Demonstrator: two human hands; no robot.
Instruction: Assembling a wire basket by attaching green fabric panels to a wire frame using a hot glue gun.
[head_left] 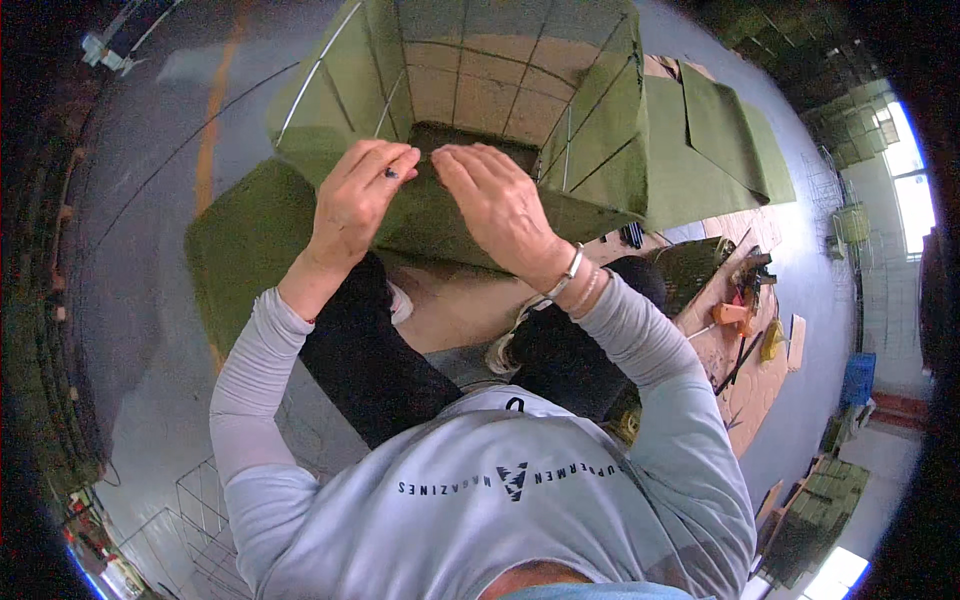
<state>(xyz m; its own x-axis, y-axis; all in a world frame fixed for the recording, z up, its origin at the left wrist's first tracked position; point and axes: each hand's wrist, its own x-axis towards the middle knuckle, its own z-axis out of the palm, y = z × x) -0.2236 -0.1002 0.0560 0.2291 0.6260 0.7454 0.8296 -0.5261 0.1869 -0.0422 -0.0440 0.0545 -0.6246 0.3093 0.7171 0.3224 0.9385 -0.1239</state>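
In front of me stands a large open box of olive-green fabric [610, 130] on a thin metal wire frame [320, 75]. My left hand [350, 195] is raised over its near side, thumb and fingers pinched together. A small dark spot shows at those fingers, too small to name. Close by on the right, my right hand [500, 200] has its fingers bent and pressed together, pointing toward the left one. Its thumb is hidden, and whatever either hand holds cannot be made out. A green fabric flap [245, 245] spreads out on the left, below my left hand.
More green fabric [715, 130] lies folded on the right. Cardboard [755, 400] beside my right leg bears an orange-handled tool [733, 317] and a yellow item [772, 341]. Wire frames [190, 520] stand at lower left; a blue container [857, 379] sits farther right.
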